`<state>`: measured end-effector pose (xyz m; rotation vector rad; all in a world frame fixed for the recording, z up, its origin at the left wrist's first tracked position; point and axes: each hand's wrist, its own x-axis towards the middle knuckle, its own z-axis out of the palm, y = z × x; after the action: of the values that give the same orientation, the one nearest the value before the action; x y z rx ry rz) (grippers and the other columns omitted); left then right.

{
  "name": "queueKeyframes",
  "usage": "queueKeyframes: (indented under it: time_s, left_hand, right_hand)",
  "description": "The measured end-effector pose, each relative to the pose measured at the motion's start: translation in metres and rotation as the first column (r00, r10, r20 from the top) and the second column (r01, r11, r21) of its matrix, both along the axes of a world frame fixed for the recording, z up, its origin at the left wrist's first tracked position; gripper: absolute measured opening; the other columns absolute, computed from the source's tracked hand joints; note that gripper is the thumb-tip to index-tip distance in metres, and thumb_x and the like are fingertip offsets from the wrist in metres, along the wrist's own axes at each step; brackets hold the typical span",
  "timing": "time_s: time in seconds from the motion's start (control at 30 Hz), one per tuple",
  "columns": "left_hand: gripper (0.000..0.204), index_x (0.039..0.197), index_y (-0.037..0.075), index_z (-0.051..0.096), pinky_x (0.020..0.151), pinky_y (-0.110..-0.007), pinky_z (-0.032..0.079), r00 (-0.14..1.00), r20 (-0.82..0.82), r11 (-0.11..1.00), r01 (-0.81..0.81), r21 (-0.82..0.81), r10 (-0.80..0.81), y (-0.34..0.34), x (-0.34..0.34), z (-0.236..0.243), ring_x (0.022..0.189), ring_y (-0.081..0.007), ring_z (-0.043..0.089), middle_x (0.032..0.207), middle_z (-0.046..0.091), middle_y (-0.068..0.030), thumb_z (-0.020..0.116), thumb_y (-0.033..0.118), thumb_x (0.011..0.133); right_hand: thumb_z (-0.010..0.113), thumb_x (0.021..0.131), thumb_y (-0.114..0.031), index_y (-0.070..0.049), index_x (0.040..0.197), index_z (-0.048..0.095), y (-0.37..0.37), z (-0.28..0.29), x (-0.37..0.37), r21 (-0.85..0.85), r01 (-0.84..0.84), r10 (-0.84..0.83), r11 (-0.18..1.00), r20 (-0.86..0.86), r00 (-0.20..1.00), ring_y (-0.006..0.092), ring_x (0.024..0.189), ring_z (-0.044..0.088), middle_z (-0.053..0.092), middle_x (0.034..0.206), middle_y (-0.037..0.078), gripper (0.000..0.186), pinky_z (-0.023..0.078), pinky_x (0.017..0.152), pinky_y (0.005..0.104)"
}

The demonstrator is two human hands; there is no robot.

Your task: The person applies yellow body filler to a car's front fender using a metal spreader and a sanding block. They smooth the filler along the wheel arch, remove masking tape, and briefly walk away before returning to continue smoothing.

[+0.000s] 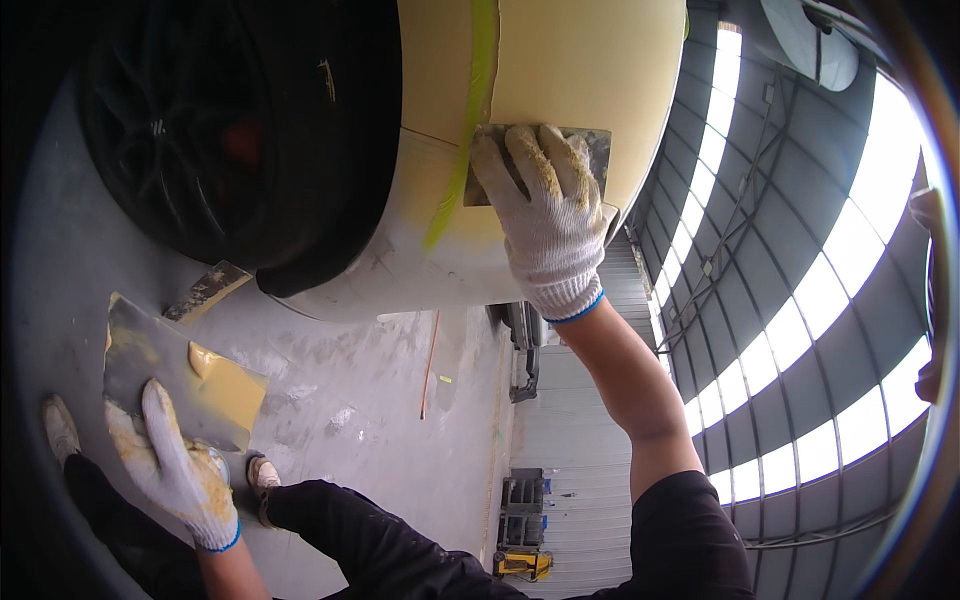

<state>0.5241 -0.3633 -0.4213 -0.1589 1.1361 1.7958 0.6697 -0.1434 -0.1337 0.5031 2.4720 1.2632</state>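
Observation:
My right hand (pixel 545 190), in a white knit glove smeared with yellow, presses a flat dark putty spreader (pixel 600 150) against the car's body panel (pixel 580 60). A yellowish coat covers much of that panel, and a strip of yellow-green masking tape (pixel 483 60) runs beside the spreader. Low on the left, my gloved left hand (pixel 180 470) grips a grey putty board (pixel 155 350) by its edge, thumb on top. Yellow-orange putty (pixel 235 395) lies on the board. Just beyond its far edge shows a second putty-stained flat blade (pixel 207 292); what supports it I cannot tell.
A black wheel (pixel 180 130) and dark wheel arch (pixel 370 130) sit left of the panel. Below stretches the grey floor (pixel 340 400), with my shoes and dark trousers on it. Black racks (pixel 522 505) and a yellow machine (pixel 525 565) stand along the wall.

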Motion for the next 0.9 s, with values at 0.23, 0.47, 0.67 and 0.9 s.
queueKeyframes:
  time_s: [0.23, 0.47, 0.67, 0.9]
  left_hand:
    - [0.048, 0.149, -0.004, 0.05, 0.104, -0.037, 0.051, 0.72, -0.647, 0.967, 0.155, -0.2, -0.25, -0.033, 0.022, -0.025, 0.129, -0.0286, 0.059, 0.142, 0.056, -0.0225, 0.059, 0.006, 0.103]
    - [0.051, 0.153, 0.002, 0.04, 0.1, -0.037, 0.053, 0.868, 0.488, 0.987, 0.02, 0.159, -0.097, -0.01, 0.026, 0.052, 0.12, -0.0188, 0.059, 0.137, 0.057, -0.0117, 0.058, 0.015, 0.107]
    - [0.057, 0.154, 0.006, 0.04, 0.096, -0.035, 0.055, 0.829, 0.551, 0.995, -0.096, -0.035, 0.099, 0.022, -0.044, 0.061, 0.118, -0.0189, 0.06, 0.138, 0.056, -0.0118, 0.064, 0.026, 0.106]
    - [0.061, 0.154, 0.006, 0.042, 0.097, -0.035, 0.053, 0.849, 0.525, 0.998, -0.02, -0.062, 0.049, 0.049, -0.073, 0.06, 0.122, -0.0213, 0.059, 0.14, 0.056, -0.0121, 0.068, 0.029, 0.103]
  right_hand:
    - [0.067, 0.079, -0.004, -0.007, 0.13, 0.066, -0.051, -0.012, 0.023, -0.052, 0.341, -0.343, 0.939, -0.039, 0.939, 0.0351, 0.117, 0.06, 0.064, 0.121, 0.014, 0.051, 0.054, 0.095, 0.0476]
    - [0.074, 0.08, 0.0, -0.007, 0.129, 0.07, -0.13, -0.017, -0.051, -0.978, 0.132, -0.931, 0.159, -0.104, 0.35, 0.0336, 0.097, 0.073, 0.074, 0.111, 0.016, 0.049, 0.06, 0.087, 0.0432]
    - [0.059, 0.081, 0.015, -0.003, 0.131, 0.067, -0.067, 0.022, -0.104, -0.742, 0.438, -0.513, 0.508, 0.148, 0.845, 0.0314, 0.101, 0.074, 0.075, 0.114, 0.015, 0.054, 0.061, 0.094, 0.038]
    - [0.059, 0.092, 0.003, -0.023, 0.143, 0.06, 0.113, 0.095, -0.286, 0.016, -0.164, 0.159, 0.986, 0.177, 0.971, 0.031, 0.106, 0.07, 0.072, 0.12, 0.007, 0.057, 0.061, 0.087, 0.0381]
